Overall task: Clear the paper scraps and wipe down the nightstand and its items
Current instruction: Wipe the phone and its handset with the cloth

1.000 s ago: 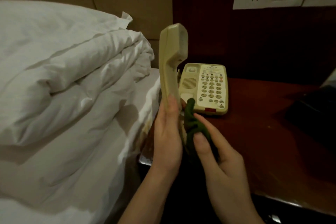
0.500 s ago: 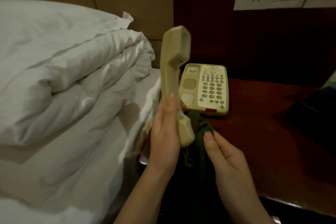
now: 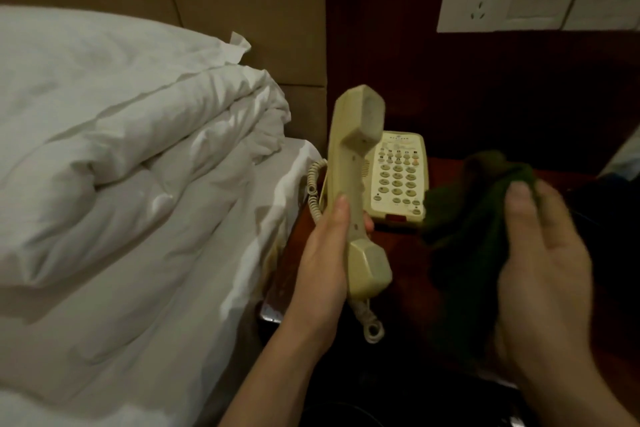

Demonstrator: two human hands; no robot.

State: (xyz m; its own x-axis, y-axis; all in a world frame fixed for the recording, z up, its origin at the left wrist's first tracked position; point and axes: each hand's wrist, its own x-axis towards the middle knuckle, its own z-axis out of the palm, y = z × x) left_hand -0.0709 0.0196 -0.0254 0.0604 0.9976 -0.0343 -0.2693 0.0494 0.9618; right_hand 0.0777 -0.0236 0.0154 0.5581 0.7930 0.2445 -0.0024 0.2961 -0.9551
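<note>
Head view: the left hand [image 3: 325, 253] is gripping the cream telephone handset [image 3: 353, 184] upright by its mid-shaft, at nine o'clock of the telephone base [image 3: 398, 180] on the nightstand [image 3: 398, 253]. The right hand [image 3: 543, 263] is pinching the soft, limp green cloth [image 3: 460, 218] at three o'clock. The handset looks light, rigid and smooth, so the shaft seems the safest hold.

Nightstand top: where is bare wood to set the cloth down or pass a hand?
Bare red-brown wood of the nightstand shows in front of the cream keypad telephone base, between the left hand gripping the cream handset and the right hand holding the dark green cloth. The left edge is crowded: coiled cord, white bedding.
</note>
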